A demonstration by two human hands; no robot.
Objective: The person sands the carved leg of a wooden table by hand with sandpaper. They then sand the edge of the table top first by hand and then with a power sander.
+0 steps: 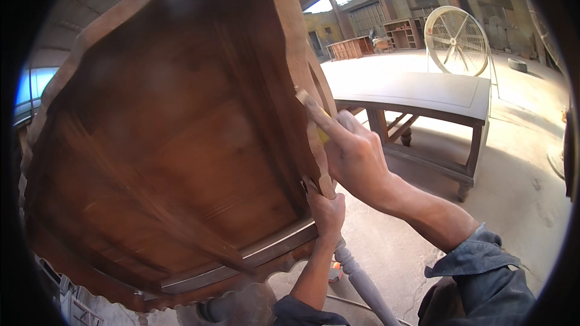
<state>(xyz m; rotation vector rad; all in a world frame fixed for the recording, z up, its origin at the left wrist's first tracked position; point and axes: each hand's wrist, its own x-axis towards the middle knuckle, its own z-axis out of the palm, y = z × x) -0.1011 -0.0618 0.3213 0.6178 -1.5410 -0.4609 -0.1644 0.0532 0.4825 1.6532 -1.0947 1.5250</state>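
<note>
Reviewer: Where is the main piece standing?

Inspector: The large scalloped panel [169, 157] is filling the left and centre of the view. It is leaning at a steep tilt, and its dark brown face with crossing battens is showing toward the camera. A paler wavy edge is running down its right side.

Reviewer: State of the hands?

Inspector: The two are working near each other on that edge, one above the other. The left hand [327, 210] is clamping the lower stretch, wrapping the wood. The right hand [357, 152] is lying just above, its index finger extending up along the edge and its other fingers curling. A yellow item [324, 134] is showing in part beneath it; I cannot tell whether the hand is gripping it or only pressing it.

Reviewer: Surroundings?

Inspector: A grey turned leg [365, 287] is slanting below the left hand; its upper joint is hiding from view. A low table [423, 93] is standing beyond the right hand on the pale floor [519, 205]. Farther back, a large round fan [453, 41] is standing, with a tyre [517, 64] lying near it.
</note>
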